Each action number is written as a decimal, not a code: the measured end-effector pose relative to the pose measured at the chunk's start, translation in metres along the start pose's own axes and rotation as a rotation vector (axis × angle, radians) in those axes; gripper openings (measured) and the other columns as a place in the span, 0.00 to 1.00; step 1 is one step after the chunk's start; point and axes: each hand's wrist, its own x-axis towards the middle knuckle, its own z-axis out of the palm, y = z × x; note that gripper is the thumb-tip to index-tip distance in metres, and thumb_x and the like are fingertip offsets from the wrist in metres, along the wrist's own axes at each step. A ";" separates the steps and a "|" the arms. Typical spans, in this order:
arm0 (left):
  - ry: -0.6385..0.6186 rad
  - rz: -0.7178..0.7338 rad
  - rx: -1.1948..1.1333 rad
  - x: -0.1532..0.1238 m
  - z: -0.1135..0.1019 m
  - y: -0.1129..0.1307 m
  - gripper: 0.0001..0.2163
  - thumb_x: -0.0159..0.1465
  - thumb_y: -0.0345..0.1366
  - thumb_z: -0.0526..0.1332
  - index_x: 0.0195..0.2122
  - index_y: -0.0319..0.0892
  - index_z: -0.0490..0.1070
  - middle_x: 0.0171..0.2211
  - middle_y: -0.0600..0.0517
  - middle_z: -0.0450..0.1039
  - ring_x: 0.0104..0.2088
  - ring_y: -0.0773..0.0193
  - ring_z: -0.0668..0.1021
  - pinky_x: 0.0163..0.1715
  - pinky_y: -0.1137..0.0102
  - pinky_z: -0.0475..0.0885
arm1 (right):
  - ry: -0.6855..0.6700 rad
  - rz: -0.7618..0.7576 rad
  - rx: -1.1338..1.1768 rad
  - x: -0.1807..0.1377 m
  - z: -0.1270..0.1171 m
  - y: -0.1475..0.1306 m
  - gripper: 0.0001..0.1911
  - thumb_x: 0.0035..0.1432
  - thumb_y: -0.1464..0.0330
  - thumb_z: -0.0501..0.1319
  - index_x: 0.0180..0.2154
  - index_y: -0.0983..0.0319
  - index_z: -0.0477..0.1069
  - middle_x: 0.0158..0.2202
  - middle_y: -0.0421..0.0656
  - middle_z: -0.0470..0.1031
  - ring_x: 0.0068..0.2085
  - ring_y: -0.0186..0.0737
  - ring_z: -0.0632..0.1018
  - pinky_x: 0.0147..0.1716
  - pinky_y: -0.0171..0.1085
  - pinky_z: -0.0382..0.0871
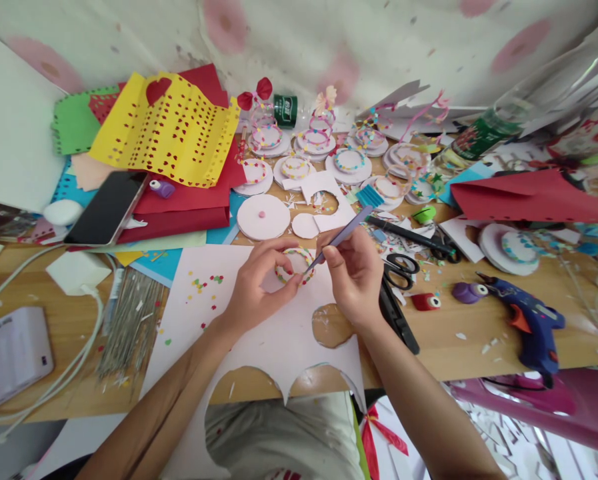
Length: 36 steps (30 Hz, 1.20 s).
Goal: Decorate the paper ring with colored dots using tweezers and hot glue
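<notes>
My left hand (259, 283) grips a small white ring (279, 272) dotted with red, green and yellow paper bits, thumb and fingers closed on its rim. My right hand (356, 277) holds slim purple tweezers (346, 230) in a pinch, their narrow tip at the near side of the ring. Under both hands lies a white paper sheet (259, 333) with round cut-outs along its near edge. Tiny coloured paper pieces (209, 285) are scattered on it, left of my left hand.
Decorated paper discs (349, 165) crowd the back. At right are black scissors (401, 270), paper punches (426, 301) and a blue glue gun (529, 320). Toward the left are a phone (109, 207), punched yellow paper (169, 133), a wire bundle (131, 323) and a white cable (96, 333).
</notes>
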 end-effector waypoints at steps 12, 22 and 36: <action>-0.010 -0.024 -0.031 0.000 -0.001 0.001 0.05 0.62 0.29 0.64 0.33 0.44 0.68 0.52 0.44 0.73 0.54 0.54 0.75 0.56 0.55 0.69 | 0.088 -0.027 0.066 0.001 -0.002 0.002 0.08 0.64 0.62 0.61 0.35 0.58 0.68 0.29 0.40 0.66 0.30 0.37 0.69 0.29 0.38 0.66; -0.029 -0.036 -0.068 -0.001 -0.003 0.001 0.05 0.61 0.29 0.65 0.35 0.44 0.69 0.53 0.42 0.72 0.55 0.52 0.74 0.58 0.53 0.68 | -0.009 0.027 0.058 0.002 -0.003 -0.001 0.11 0.63 0.58 0.62 0.34 0.58 0.67 0.27 0.39 0.65 0.28 0.35 0.68 0.26 0.36 0.66; -0.034 -0.021 -0.044 -0.001 -0.003 0.003 0.06 0.61 0.27 0.64 0.37 0.45 0.70 0.53 0.43 0.72 0.55 0.52 0.74 0.58 0.53 0.68 | -0.038 0.060 0.027 -0.001 -0.003 0.001 0.12 0.64 0.58 0.61 0.33 0.59 0.67 0.29 0.40 0.68 0.29 0.36 0.70 0.28 0.37 0.66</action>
